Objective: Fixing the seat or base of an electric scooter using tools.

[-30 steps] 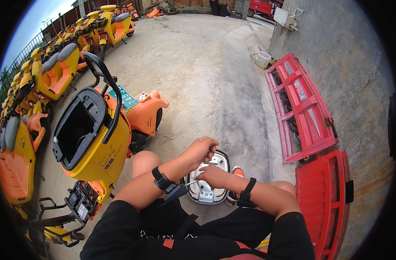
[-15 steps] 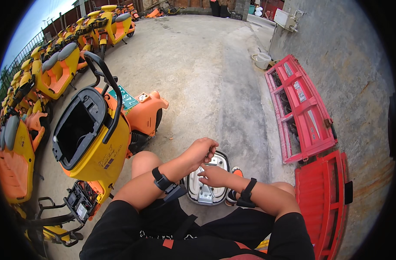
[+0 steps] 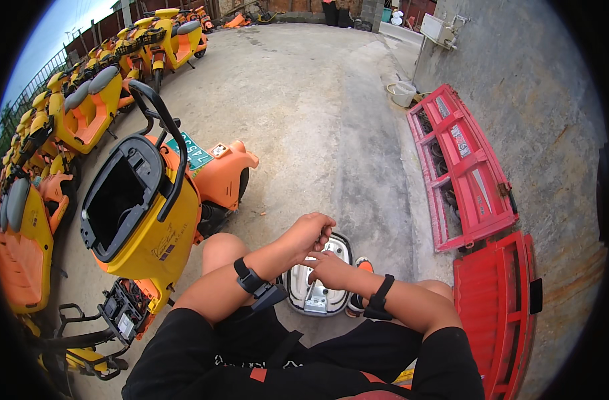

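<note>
An upturned scooter seat (image 3: 341,301) lies on the ground between my knees, its pale underside up and a metal hinge bracket (image 3: 316,303) at its near end. My left hand (image 3: 311,235) is over the seat's far left part, fingers curled in; whatever they hold is hidden. Just nearer, my right hand (image 3: 331,270) is above the middle of the seat, thumb and fingers drawn together toward the left hand. Anything in that pinch is too small to make out. To the left stands a yellow and orange scooter (image 3: 174,240) with no seat on it, its black storage compartment (image 3: 121,200) uncovered.
Several parked yellow scooters (image 3: 94,110) line the left side. On the right, a red metal panel (image 3: 461,160) leans by the concrete wall (image 3: 531,120), with another red panel (image 3: 488,287) nearer. A white bucket (image 3: 402,93) sits beyond them, below a wall-mounted sink (image 3: 438,30).
My right hand has shifted slightly up toward my left hand, uncovering a little more of the seat's underside. The left hand stays almost in place.
</note>
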Tool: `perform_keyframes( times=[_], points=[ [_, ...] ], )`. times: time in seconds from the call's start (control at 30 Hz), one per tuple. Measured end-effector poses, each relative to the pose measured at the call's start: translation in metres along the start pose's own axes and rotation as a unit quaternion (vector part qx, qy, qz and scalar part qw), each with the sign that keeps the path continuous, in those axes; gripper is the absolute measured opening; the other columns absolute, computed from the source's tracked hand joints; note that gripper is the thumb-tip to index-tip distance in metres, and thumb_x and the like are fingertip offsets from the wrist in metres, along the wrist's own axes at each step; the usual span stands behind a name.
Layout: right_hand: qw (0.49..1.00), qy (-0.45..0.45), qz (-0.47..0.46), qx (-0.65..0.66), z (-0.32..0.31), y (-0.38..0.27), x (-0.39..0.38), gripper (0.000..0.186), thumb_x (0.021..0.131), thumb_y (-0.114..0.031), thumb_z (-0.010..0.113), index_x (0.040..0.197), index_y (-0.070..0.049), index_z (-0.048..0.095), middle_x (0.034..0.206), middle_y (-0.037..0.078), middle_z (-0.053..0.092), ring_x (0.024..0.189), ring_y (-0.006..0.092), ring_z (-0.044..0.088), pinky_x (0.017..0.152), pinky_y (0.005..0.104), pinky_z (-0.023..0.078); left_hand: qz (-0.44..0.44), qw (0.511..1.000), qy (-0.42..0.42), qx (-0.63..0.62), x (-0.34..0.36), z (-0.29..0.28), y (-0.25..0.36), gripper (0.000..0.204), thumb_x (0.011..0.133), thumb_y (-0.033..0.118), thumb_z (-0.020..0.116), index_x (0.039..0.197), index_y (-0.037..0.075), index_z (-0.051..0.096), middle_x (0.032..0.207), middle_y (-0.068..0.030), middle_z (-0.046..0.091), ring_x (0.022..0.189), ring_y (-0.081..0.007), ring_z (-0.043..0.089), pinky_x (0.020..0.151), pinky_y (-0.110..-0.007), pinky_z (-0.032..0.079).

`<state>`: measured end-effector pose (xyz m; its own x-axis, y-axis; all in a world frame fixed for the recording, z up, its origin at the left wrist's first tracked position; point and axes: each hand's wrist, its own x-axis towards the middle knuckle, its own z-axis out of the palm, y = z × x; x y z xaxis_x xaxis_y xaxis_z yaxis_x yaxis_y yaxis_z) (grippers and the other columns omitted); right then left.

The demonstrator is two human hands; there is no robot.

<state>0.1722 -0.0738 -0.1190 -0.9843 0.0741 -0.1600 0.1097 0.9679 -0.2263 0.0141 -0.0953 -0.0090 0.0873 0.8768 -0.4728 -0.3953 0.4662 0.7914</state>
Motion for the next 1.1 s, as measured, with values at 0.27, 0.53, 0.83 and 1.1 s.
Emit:
perform_keyframes(
  times=[0.27, 0.53, 0.83, 1.1],
  points=[
    [0.982, -0.020, 0.183, 0.039, 0.013, -0.009, 0.003, 0.040, 0.086, -0.010, 0.054, 0.118, -0.025, 0.072, 0.133, 0.020, 0.054, 0.121, 0.0406, 0.054, 0.094, 0.0515, 0.048, 0.011, 1.000, -0.002, 0.005, 0.001, -0.002, -0.001, 0.018, 0.093, 0.014, 0.050, 0.102, 0.002, 0.058, 0.078, -0.0023, 0.054, 0.064, -0.0108, 0.048, 0.053, -0.026, 0.038],
    [0.966, -0.052, 0.113, 0.226, 0.014, -0.007, 0.007, 0.045, 0.089, -0.019, 0.045, 0.130, -0.018, 0.064, 0.104, 0.019, 0.066, 0.096, 0.0391, 0.065, 0.088, 0.0487, 0.051, 0.009, 1.000, -0.002, 0.005, 0.001, -0.002, 0.000, 0.017, 0.093, 0.015, 0.050, 0.102, 0.002, 0.058, 0.078, -0.0021, 0.054, 0.064, -0.0103, 0.049, 0.053, -0.026, 0.039],
    [0.950, -0.034, 0.203, 0.237, 0.015, -0.006, 0.007, 0.041, 0.089, -0.018, 0.055, 0.130, -0.019, 0.063, 0.098, 0.020, 0.070, 0.095, 0.0375, 0.067, 0.086, 0.0492, 0.051, 0.004, 1.000, 0.002, 0.006, 0.001, -0.002, -0.001, 0.017, 0.093, 0.015, 0.050, 0.102, 0.002, 0.058, 0.077, -0.0021, 0.054, 0.063, -0.0104, 0.048, 0.053, -0.026, 0.038],
    [0.996, 0.028, 0.071, -0.049, -0.001, -0.011, -0.004, 0.036, 0.082, -0.005, 0.057, 0.110, -0.017, 0.074, 0.133, 0.019, 0.058, 0.130, 0.0320, 0.049, 0.106, 0.0517, 0.035, 0.006, 1.000, -0.001, 0.001, 0.002, -0.003, -0.001, 0.017, 0.094, 0.014, 0.050, 0.102, 0.002, 0.058, 0.077, -0.0025, 0.054, 0.063, -0.0108, 0.048, 0.052, -0.026, 0.038]
  ],
)
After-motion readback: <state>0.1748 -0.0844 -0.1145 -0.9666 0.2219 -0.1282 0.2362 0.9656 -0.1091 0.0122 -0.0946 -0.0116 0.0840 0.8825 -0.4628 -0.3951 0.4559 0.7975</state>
